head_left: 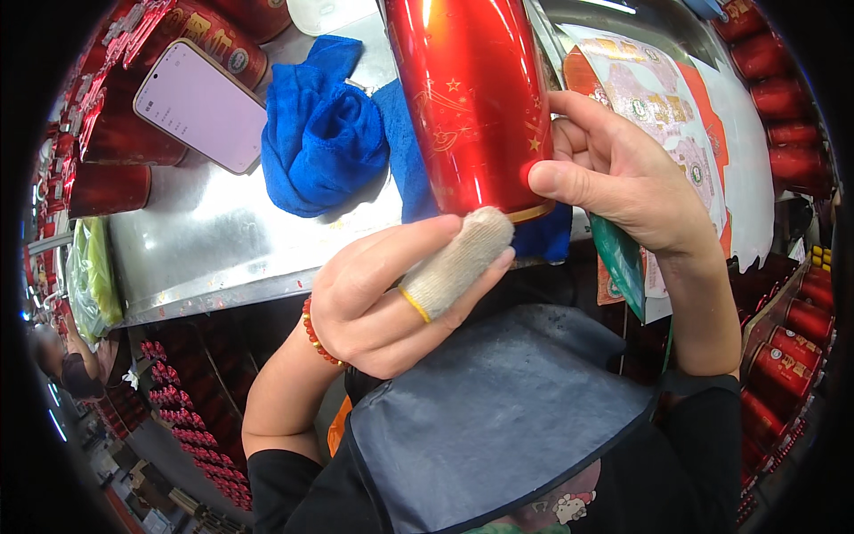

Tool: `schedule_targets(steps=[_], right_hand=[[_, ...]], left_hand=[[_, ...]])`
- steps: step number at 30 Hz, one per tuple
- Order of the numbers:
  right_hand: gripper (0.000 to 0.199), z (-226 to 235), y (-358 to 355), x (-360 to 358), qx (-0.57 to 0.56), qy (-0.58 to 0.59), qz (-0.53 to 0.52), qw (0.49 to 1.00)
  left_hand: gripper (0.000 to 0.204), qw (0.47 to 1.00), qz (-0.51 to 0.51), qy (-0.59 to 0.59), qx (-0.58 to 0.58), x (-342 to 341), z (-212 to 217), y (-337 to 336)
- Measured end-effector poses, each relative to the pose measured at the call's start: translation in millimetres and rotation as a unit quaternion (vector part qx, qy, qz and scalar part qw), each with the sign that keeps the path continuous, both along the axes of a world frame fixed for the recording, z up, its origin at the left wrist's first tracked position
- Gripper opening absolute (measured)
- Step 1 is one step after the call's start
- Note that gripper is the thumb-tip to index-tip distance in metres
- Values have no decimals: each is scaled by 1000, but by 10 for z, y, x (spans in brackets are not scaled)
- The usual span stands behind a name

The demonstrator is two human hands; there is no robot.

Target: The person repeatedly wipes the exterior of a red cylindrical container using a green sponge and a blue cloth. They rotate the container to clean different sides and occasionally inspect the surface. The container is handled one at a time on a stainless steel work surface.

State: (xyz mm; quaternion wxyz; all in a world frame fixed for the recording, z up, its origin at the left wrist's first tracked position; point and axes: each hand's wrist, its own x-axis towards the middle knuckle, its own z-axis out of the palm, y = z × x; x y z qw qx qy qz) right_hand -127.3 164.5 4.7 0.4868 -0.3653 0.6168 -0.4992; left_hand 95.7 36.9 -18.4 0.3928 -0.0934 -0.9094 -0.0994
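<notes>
Over the edge of the steel bench [222, 249], the person is holding a glossy red can [471, 98] upright and tilted slightly, its lower rim just above the bench edge; the right hand [623, 178] is gripping the can's right side, thumb pressed flat against the wall near the gold band at the bottom, the other fingers curling round behind where they are hidden; the left hand [382, 294] is reaching up from below, loosely curled, with one finger in a knitted cot [458, 262] that is touching the can's bottom edge. Behind the can a blue cloth [325, 133] is lying bunched on the bench; a phone [200, 102] is resting to the left on a row of red tins [116, 151]; printed label sheets [658, 116] are lying to the right.

To do this rubbing well, I judge the right hand should be keeping the can steady and turning it in small steps, so the covered fingertip is passing over the whole rim; pressure should be staying light and even, since the glossy wall is likely marking or denting easily; the bare thumb is leaving prints on the shine, so gripping low near the band seems wiser; the can is hanging over the edge, so a slack grip risks dropping it.
</notes>
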Motion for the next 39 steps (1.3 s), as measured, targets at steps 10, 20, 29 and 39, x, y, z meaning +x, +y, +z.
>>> schedule_targets(steps=[10,20,29,39], right_hand=[[76,133,-32,-38,75,18,44,996],[72,26,-14,13,8,6,5,1000],[77,114,-33,-44,63,-3,52,997],[69,34,-24,-25,20,0,14,1000]], left_hand=[[33,999,5,-33,-17,17,71,-5],[37,998,15,-48,-39,-29,94,21],[37,998,42,-48,-11,75,40,93],[32,987,128,-93,-11,257,50,89]])
